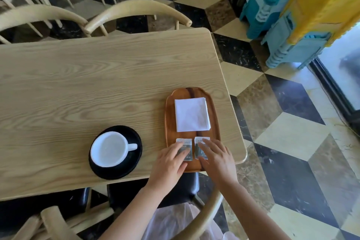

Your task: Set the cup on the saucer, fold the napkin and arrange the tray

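Two flat, open hands, left [169, 160] and right [216, 159], press two packets [184, 149] on one tray [169, 122].

There is one view only, from a wide-angle camera worn on the head, looking forward and steeply down over the near edge of the table [78, 84]. It sits close above the hands [194, 160], with lines bowing outward toward the frame's edges.
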Available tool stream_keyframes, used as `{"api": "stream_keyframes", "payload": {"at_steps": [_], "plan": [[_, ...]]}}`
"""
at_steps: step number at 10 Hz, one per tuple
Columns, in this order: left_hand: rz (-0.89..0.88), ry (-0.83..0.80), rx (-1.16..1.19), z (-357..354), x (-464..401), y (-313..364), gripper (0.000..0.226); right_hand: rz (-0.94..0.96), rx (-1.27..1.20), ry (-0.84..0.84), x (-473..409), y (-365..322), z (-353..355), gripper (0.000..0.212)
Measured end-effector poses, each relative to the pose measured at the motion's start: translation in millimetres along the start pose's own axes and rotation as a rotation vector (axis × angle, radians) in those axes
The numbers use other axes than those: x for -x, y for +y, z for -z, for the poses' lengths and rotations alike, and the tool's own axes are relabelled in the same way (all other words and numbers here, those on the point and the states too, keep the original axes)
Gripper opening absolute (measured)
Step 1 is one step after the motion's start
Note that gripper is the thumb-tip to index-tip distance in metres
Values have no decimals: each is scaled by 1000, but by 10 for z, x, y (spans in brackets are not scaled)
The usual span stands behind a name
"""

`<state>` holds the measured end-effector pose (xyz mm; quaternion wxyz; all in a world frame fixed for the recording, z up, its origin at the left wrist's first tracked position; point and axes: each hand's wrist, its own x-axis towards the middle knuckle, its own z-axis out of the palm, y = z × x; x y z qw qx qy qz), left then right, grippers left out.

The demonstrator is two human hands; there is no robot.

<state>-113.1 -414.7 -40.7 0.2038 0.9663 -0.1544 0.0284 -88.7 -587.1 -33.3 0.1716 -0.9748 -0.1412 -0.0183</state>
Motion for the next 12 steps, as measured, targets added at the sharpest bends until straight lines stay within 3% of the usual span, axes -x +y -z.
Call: {"api": "stream_keyframes", "payload": {"at_steps": [5,8,9,10,11,12], "plan": [[137,-28,132,-126,-154,82,36,-5,-46,-88,-77,10,72,40],[133,1,132,12,-144,107,37,-1,-14,-17,-129,-34,181,30],[147,-21,102,298,-226,80,37,-35,17,-140,-300,-149,373,20],[158,-109,34,744,-438,13,34,31,39,-243,-612,-329,619,28],[207,-261,-37,1317,-699,-51,22,98,59,-339,-1009,-625,980,28],[233,-432,-139,1899,-1007,-78,24,98,42,-420,-1363,-953,1358,26]]}}
